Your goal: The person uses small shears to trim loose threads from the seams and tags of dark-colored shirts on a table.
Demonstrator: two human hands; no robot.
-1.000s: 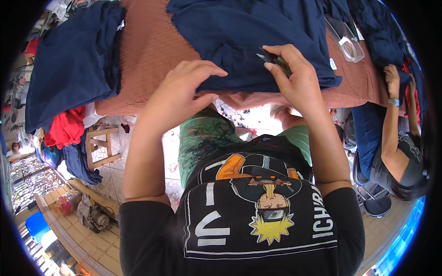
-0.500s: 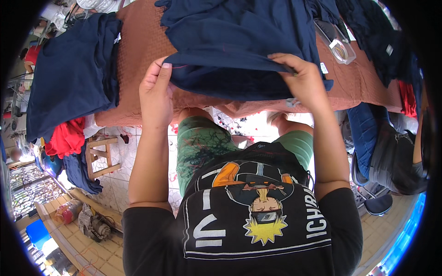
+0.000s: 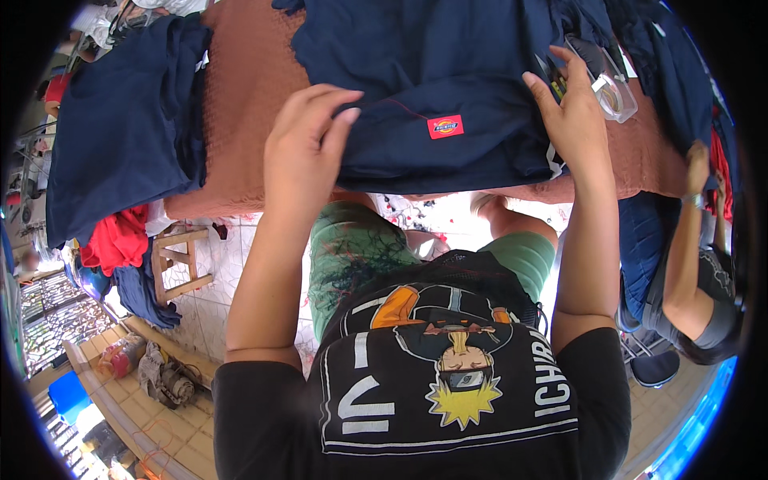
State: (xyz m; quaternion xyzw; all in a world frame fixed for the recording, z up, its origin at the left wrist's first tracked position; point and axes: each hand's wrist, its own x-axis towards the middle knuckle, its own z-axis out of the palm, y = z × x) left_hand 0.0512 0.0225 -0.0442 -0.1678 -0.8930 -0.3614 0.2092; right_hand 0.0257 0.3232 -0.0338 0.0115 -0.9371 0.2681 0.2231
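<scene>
A navy blue garment point(image 3: 384, 152) lies on the brown-covered table before me, its near edge folded up. A red label point(image 3: 446, 127) shows on it, with a thin red thread running leftward from it. My left hand point(image 3: 308, 148) hovers at the garment's left edge, thumb and forefinger apart and nothing visible between them. Over the garment's right side, my right hand point(image 3: 582, 124) has its thumb and forefinger raised around small dark-pointed thread snips point(image 3: 554, 78) with yellowish parts. The palm hides much of the snips.
Folded navy garments point(image 3: 128, 120) are stacked at left on the brown cloth point(image 3: 248, 96). A clear plastic container point(image 3: 620, 102) sits right of my right hand. Another person's arm point(image 3: 690, 256) reaches in at the far right. A wooden stool point(image 3: 182, 264) stands on the floor at left.
Both hands have let go of the garment's edge, which now lies down with the red label showing. My right hand moved right and up; the other person's arm came into view.
</scene>
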